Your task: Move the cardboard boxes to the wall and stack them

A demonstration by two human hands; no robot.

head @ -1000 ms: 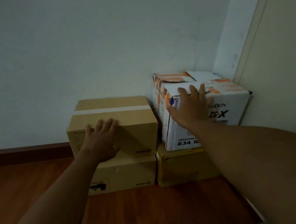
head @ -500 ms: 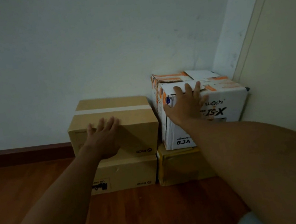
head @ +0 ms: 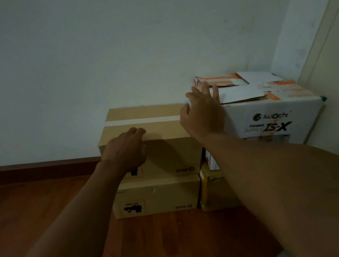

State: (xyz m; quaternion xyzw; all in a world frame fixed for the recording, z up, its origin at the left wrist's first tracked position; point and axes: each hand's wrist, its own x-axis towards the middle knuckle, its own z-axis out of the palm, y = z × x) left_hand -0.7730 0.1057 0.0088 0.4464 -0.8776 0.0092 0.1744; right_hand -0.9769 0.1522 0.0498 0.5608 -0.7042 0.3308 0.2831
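Looks like this one's pretty much wrapping up. Four boxes are sitting in the corner in two stacks of two, right up against the wall [head: 129, 46]. On the left, a taped brown box [head: 162, 142] is resting on a lower brown box [head: 157, 197]. On the right, a white Iwachi box [head: 274, 120] is sitting on a yellowish box [head: 214, 190], mostly hidden behind the forearm.

The left hand [head: 126, 150] is lying on the taped box's front top edge with fingers curled over it, pressing rather than gripping as far as I can tell. The right hand [head: 203, 114] is spread wide open at the white box's near-left top corner, holding nothing. I'm guessing what's left is nudging things square, since the white box is overhanging its base a bit.

As for contents: the brown boxes are sealed, and the white box's top flaps [head: 246, 87] are lying loose, but nothing inside is showing.
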